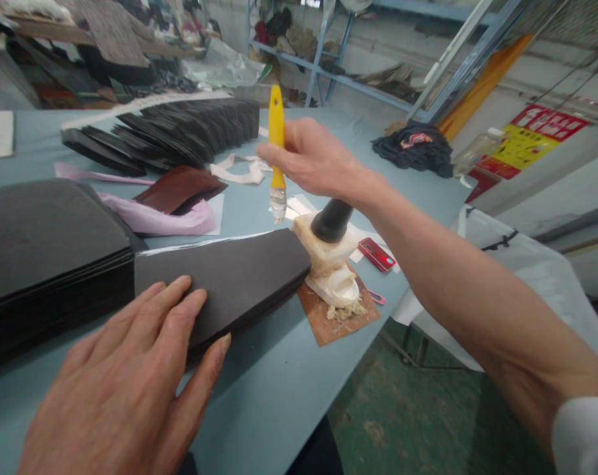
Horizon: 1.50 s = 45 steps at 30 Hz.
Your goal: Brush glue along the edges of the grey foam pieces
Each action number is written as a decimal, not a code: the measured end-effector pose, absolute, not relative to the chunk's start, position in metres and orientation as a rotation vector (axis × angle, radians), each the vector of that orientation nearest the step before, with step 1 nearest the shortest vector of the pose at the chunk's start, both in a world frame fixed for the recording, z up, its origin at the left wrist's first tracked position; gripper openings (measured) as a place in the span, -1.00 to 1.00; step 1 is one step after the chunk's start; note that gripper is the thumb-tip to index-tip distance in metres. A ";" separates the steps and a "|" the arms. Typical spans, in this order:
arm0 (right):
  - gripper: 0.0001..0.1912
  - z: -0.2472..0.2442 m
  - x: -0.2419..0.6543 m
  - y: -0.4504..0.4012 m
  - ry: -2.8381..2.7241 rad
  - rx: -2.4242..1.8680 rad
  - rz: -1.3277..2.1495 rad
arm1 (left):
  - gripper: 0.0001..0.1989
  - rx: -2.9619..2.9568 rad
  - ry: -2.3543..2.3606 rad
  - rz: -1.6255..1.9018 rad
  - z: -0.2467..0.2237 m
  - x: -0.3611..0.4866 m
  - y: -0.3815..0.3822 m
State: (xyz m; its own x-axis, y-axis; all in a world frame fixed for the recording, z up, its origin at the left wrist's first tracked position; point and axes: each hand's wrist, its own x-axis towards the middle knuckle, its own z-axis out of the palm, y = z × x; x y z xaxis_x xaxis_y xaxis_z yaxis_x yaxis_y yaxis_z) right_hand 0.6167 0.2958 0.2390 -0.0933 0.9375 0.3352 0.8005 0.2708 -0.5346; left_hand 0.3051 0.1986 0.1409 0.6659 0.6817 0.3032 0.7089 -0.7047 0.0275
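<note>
In the head view, my right hand (318,155) grips a yellow-handled paintbrush (277,119), held upright with its pale, wet-looking bristles pointing down. The brush tip hangs just beyond the far edge of a stack of dark grey panels (229,267). White wet-looking stuff runs along that far edge. Flat on the near left part of the stack lies my left hand (135,363), fingers stretched out and the thumb at the near edge. A glue-crusted container (323,254) with a black cylindrical piece (332,221) at its top stands at the stack's right end, on a brown board (323,323).
A taller dark stack (56,237) stands at left. Behind lie fanned black pieces (190,132), pink cloth strips (170,218) and a brown leather-like piece (180,186). A red phone-like object (376,254) is right of the container; dark cloth (415,148) lies at the far right.
</note>
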 end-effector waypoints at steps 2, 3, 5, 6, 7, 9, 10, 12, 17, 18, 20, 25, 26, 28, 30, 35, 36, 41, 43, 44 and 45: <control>-0.45 0.249 0.605 0.291 -1.950 -1.544 0.143 | -0.53 -2.762 -1.141 -0.458 0.137 0.304 0.201; -0.45 0.252 0.599 0.289 -1.965 -1.539 0.102 | -0.53 -2.750 -1.134 -0.469 0.135 0.303 0.203; -0.47 0.254 0.591 0.286 -1.985 -1.547 0.078 | -0.53 -2.722 -1.122 -0.502 0.130 0.302 0.205; -0.47 0.253 0.589 0.284 -1.987 -1.562 0.081 | -0.52 -2.717 -1.118 -0.517 0.129 0.301 0.206; -0.48 0.252 0.588 0.283 -1.988 -1.580 0.084 | -0.52 -2.714 -1.119 -0.539 0.129 0.301 0.205; -0.48 0.246 0.590 0.281 -1.973 -1.603 0.085 | -0.52 -2.739 -1.136 -0.534 0.132 0.302 0.203; -0.48 0.243 0.592 0.281 -1.955 -1.610 0.079 | -0.52 -2.754 -1.145 -0.529 0.134 0.303 0.202; -0.49 0.237 0.597 0.281 -1.918 -1.619 0.068 | -0.51 -2.776 -1.168 -0.507 0.138 0.306 0.198; -0.47 0.227 0.607 0.283 -1.902 -1.645 0.115 | -0.49 -2.774 -1.168 -0.486 0.139 0.307 0.196; -0.47 0.226 0.607 0.283 -1.899 -1.652 0.120 | -0.49 -2.770 -1.175 -0.485 0.138 0.307 0.196; -0.46 0.224 0.608 0.282 -1.891 -1.671 0.125 | -0.50 -2.761 -1.197 -0.482 0.137 0.307 0.197; -0.46 0.222 0.612 0.282 -1.886 -1.721 0.094 | -0.51 -2.756 -1.202 -0.483 0.141 0.309 0.195; -0.46 0.222 0.613 0.282 -1.882 -1.728 0.078 | -0.51 -2.752 -1.206 -0.481 0.141 0.310 0.194; -0.47 0.222 0.615 0.282 -1.874 -1.741 0.040 | -0.51 -2.749 -1.213 -0.486 0.141 0.310 0.193; -0.49 0.223 0.617 0.282 -1.878 -1.758 -0.007 | -0.52 -2.749 -1.213 -0.508 0.140 0.311 0.193; -0.55 0.227 0.618 0.281 -1.916 -1.832 -0.104 | -0.51 -2.745 -1.199 -0.544 0.139 0.312 0.194; -0.56 0.229 0.618 0.281 -1.917 -1.853 -0.117 | -0.51 -2.742 -1.190 -0.555 0.140 0.313 0.194; -0.62 0.239 0.609 0.277 -1.934 -1.934 -0.190 | -0.52 -2.718 -1.165 -0.583 0.143 0.316 0.194; -0.64 0.243 0.601 0.274 -1.930 -1.977 -0.245 | -0.52 -2.707 -1.163 -0.576 0.144 0.316 0.193; -0.65 0.244 0.597 0.273 -1.926 -2.000 -0.267 | -0.53 -2.702 -1.164 -0.575 0.144 0.317 0.193; -0.65 0.245 0.593 0.273 -1.925 -2.020 -0.279 | -0.53 -2.698 -1.161 -0.578 0.144 0.317 0.193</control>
State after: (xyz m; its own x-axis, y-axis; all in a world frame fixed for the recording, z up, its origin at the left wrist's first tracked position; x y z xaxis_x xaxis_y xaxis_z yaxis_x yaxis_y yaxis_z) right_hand 0.5929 0.2725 0.2445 0.0645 0.9281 0.3667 0.9940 -0.0274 -0.1055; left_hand 0.3169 0.1926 0.1443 0.6268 0.6668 0.4031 0.7236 -0.6900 0.0161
